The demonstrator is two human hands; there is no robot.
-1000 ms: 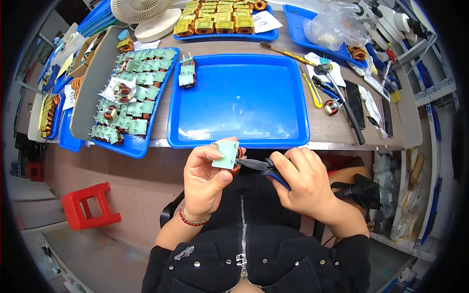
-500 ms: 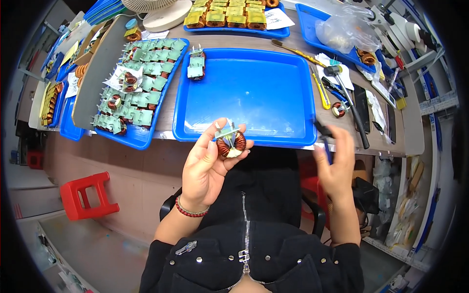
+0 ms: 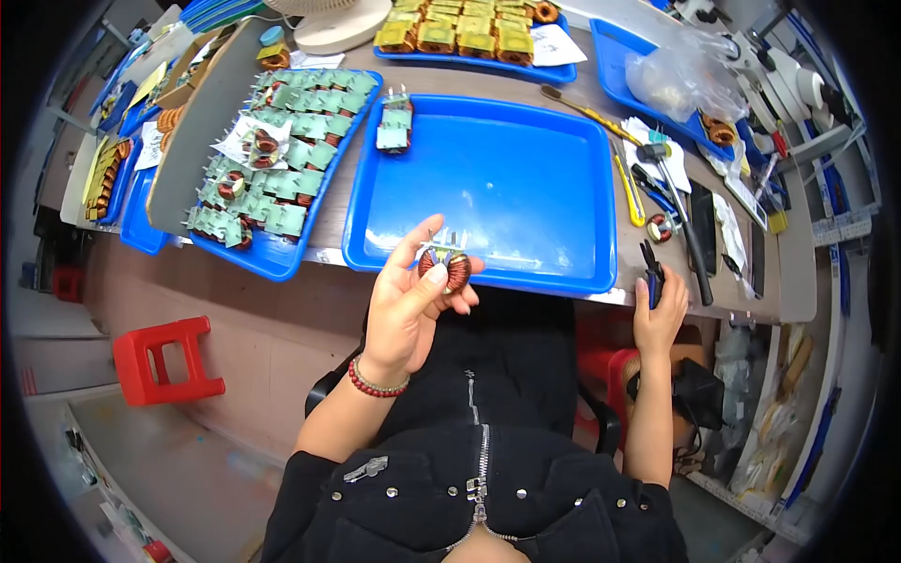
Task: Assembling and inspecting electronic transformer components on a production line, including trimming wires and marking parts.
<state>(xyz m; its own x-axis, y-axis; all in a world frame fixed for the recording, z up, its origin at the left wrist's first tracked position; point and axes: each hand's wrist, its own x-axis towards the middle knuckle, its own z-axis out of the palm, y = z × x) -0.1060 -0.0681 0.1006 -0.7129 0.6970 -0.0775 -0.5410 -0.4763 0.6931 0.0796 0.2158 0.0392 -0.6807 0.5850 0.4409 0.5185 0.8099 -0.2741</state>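
My left hand [image 3: 405,305] is closed on a copper-wound toroidal coil [image 3: 453,272] with a small board and metal pins on its upper side. Thumb and fingers pinch it just over the front rim of the wide blue tray [image 3: 612,188]. At the table's front edge on the right, my right hand [image 3: 663,314] is wrapped around small pliers [image 3: 653,277] with dark jaws pointing up and blue handles. One green-board coil unit [image 3: 394,129] lies in the wide tray's far left corner.
Left of it, another blue tray [image 3: 272,266] holds many green-board coils. At right lie a yellow cutter knife [image 3: 629,188], a brush [image 3: 577,105], a black-handled hammer [image 3: 694,249] and a loose coil [image 3: 661,227]. Yellow-topped coils [image 3: 436,38] fill a tray behind. A red stool [image 3: 169,361] stands on the floor.
My right hand with the pliers has moved to the right, down by the table's edge. In my left hand the coil has turned, and the thumb now lies across it. The view has shifted slightly.
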